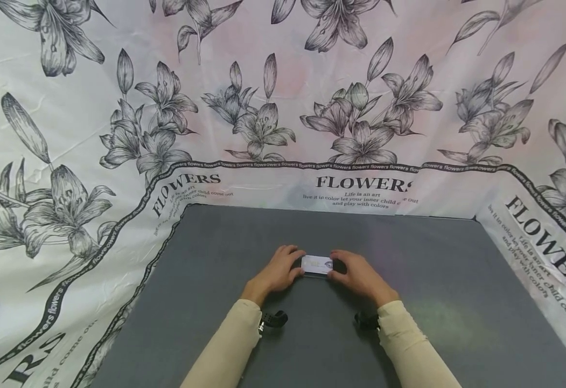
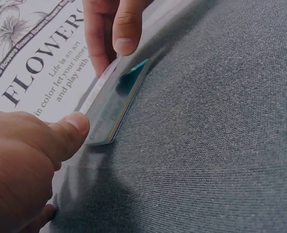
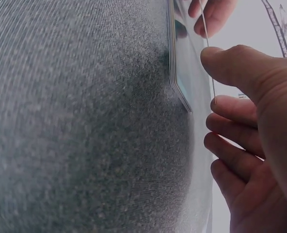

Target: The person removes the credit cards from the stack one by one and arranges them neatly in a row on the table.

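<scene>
White card (image 1: 316,263), one: near the middle of the head view, a little below centre, its long side running across the frame. Printed face up (faint lettering in the middle, a dark floral mark toward its right end).

Left hand (image 1: 277,270), one: left of the card; thumb and fingers bent in close, pinching its left end.

Right hand (image 1: 361,274), one: right of the card; thumb and index fingertip pinching its right end (remaining fingers loosely bent in the right wrist view).

Glossy stack (image 3: 173,53), one: beneath the card, with a gap between the two; several thin layers at its edge, resting on the grey table (image 1: 418,242).

Sleeves (image 1: 224,345), two, beige: lower part of the head view, with a black strap (image 1: 275,319) at each wrist.

Flowered cloth (image 1: 292,186), white and pink: across the top and down both sides of the frame (printed "FLOWERS").
</scene>
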The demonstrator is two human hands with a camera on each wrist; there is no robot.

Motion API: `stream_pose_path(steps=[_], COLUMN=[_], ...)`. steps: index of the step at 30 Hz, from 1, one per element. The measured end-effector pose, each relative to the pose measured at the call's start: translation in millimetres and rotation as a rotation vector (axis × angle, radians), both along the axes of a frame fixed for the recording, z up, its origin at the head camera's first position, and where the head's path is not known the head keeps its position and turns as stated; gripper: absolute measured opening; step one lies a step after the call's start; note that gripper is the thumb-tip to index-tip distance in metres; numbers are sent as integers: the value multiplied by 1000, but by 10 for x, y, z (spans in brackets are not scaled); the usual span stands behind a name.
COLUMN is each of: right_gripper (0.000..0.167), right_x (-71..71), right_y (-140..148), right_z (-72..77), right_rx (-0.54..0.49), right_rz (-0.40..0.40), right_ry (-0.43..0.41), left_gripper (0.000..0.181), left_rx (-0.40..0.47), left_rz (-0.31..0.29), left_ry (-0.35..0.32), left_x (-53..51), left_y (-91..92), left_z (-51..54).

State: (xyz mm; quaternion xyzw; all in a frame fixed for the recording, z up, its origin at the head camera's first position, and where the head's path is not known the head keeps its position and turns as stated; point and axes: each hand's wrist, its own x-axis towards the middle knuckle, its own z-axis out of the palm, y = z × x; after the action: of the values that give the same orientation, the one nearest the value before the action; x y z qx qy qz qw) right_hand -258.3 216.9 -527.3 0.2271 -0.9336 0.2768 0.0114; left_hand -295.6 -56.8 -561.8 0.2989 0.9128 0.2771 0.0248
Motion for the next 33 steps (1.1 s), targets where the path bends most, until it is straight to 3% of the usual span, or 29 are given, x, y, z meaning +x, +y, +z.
stream_pose_path(steps=[1,3,5,9,11,16,19,20,33], right_gripper=[45,46,47,47,46,48,50,51,51], right_x=[-2,-2,-5,-1,-2,2,17,25,118], right_y=[-4,-14,-26,-44,-54,-99,-136,-147,-278], right_z=[2,20,47,111,136,184,203,207,204], right_rx=[-2,-6,-14,-11,-14,-30,-43,-46,-56], right_rz=[-3,-4,-10,-11,-14,-20,-24,-25,-43], right_ry=[-1,-2,-10,5,19,36,27,22,29], left_gripper=[51,51,49,46,48,48,47,47,49], left_rx=[10,17,26,22,10,10,-26,-43,-28], left_rz=[2,2,-5,0,13,43,61,68,155], left_ry=[4,-5,30,18,35,48,13,13,-38], left_x=[-13,-4,-27,97,33,2,201,230,377], left_y=[-8,-17,-39,-47,-55,-72,-72,-74,-139], left_z=[-41,-8,-44,239,173,190,522,552,579])
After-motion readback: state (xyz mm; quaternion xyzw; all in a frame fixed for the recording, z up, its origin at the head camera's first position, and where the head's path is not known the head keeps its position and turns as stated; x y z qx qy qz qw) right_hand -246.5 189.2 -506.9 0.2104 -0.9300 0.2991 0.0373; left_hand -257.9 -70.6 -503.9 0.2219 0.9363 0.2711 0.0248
